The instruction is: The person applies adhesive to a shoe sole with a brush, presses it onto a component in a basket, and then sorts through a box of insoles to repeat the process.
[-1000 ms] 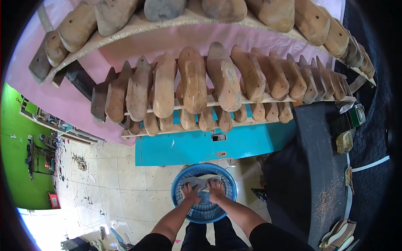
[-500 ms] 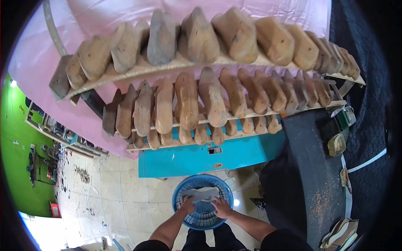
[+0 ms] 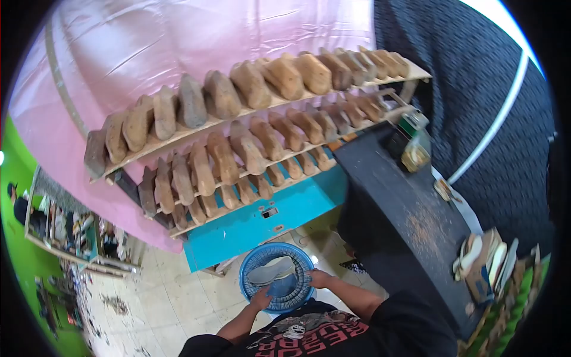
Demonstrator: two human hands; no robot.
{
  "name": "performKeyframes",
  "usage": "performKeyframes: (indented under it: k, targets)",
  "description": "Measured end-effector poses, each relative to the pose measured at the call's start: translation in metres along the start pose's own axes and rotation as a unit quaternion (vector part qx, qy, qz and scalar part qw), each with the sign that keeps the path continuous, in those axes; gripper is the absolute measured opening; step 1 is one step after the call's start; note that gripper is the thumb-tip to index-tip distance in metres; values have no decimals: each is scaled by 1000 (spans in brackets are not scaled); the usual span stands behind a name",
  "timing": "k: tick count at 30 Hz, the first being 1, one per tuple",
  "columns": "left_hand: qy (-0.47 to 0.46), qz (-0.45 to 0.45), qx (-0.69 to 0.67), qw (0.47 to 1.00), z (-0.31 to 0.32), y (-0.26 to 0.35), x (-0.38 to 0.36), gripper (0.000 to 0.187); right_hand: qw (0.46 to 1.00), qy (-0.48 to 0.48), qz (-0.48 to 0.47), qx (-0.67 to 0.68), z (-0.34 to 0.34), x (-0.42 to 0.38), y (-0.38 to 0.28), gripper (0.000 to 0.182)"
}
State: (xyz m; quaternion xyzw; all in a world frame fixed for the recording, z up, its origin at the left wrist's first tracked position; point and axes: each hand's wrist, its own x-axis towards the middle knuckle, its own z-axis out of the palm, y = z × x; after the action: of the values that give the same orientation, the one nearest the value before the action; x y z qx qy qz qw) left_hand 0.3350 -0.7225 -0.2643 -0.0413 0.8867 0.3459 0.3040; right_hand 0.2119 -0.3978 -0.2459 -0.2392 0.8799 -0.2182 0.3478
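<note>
In front of my body is a round blue plastic basket (image 3: pixel 246 271) with slatted sides. Pale grey, sole-shaped pieces (image 3: pixel 270 271) lie in it, overlapping, toward its far left. My right hand (image 3: pixel 319 278) is closed at the basket's right rim. Over the near left rim, my left hand (image 3: pixel 260 297) has its fingers curled close to the soles; its exact hold is small and partly hidden. No sole is lifted in either hand.
Rows of wooden shoe lasts (image 3: pixel 242 146) stand on a tiered rack above a turquoise panel (image 3: pixel 238 238). At right, a dark-covered table (image 3: pixel 386 196) bears shavings and a stack of soles (image 3: pixel 485 262). Another person (image 3: pixel 22 205) is at far left.
My hands have let go of the grey sole and moved apart to the basket's rim. The soles now rest in the basket. My view has turned right.
</note>
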Motion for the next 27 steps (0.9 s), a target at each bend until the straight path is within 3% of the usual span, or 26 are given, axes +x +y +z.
performKeyframes:
  k: [4, 6, 9, 12, 16, 19, 23, 27]
  targets:
    - [-1, 97, -25, 995, -10, -33, -6, 58, 994, 69, 73, 50, -9, -70, -17, 59]
    - [5, 79, -189, 979, -11, -48, -9, 47, 978, 102, 157, 91, 3, -112, -20, 58]
    - [5, 25, -240, 970, -22, -53, -22, 42, 951, 147, 234, 136, 37, -173, -20, 58]
    - [6, 73, -248, 966, -14, -69, -15, 36, 920, 158, 316, 168, 103, -231, -4, 64]
    - [-35, 93, -216, 971, -18, -37, 0, 33, 869, 113, 420, 235, 187, -303, -18, 68]
    - [-76, 149, -199, 966, -17, 11, 13, 33, 817, 71, 476, 318, 288, -330, 3, 73]
    - [-123, 183, -225, 949, -18, 90, 17, 33, 801, 50, 457, 383, 420, -302, 47, 72]
    - [-124, 191, -220, 949, 2, 130, 22, 33, 795, 32, 412, 443, 434, -295, 81, 70]
